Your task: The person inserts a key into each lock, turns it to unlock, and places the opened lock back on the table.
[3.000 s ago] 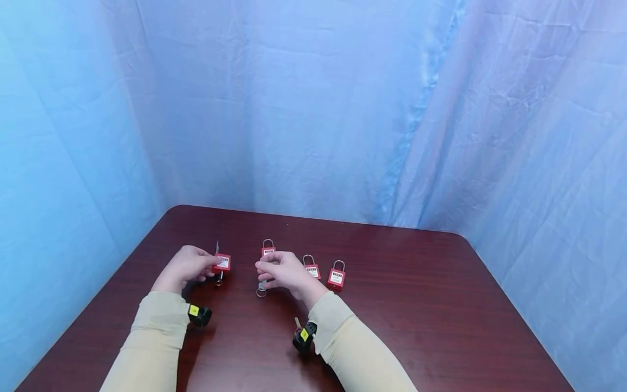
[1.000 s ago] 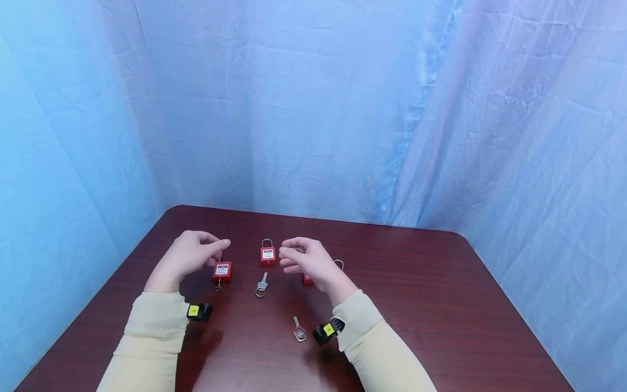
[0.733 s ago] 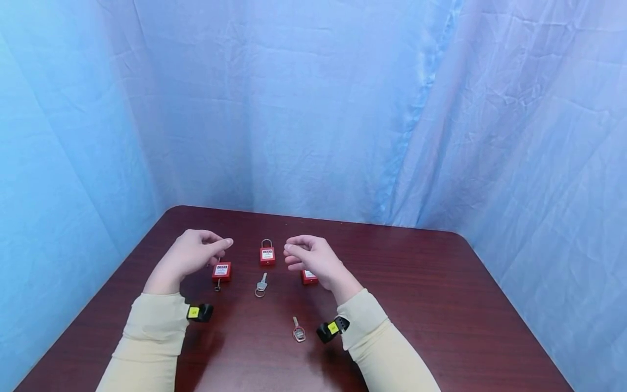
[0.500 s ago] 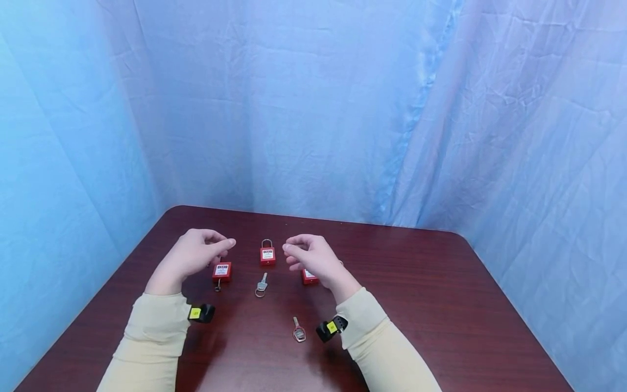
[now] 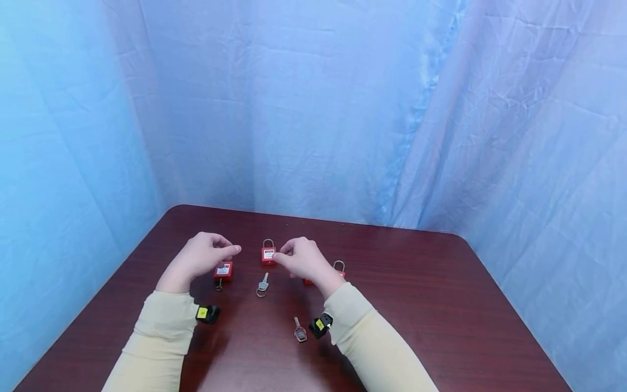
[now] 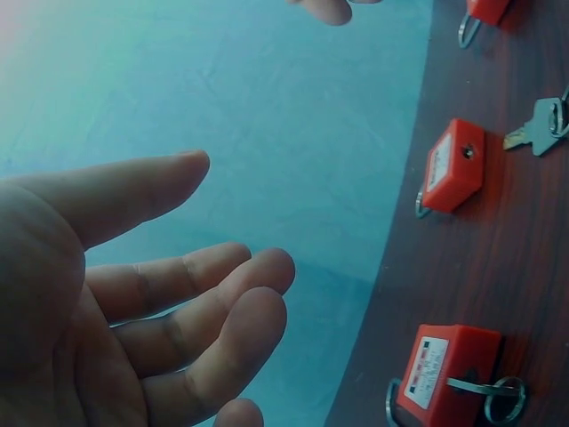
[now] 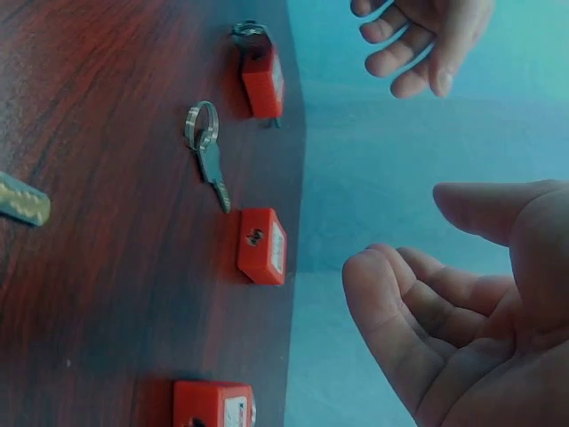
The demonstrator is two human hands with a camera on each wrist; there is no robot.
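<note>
Both hands hover empty over red padlocks on the table.
Left hand (image 5: 198, 258) and right hand (image 5: 301, 259) have loosely curled fingers; only the left wrist view shows the key inside the nearest padlock (image 6: 446, 372).

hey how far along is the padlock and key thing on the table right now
One padlock under the left hand already has a key in its keyhole. In hand: nothing; both hands hover empty, the right hand close to the middle padlock. Left: that padlock has no key in it, two loose keys lie on the table, and the padlocks right of it are partly hidden.
</note>
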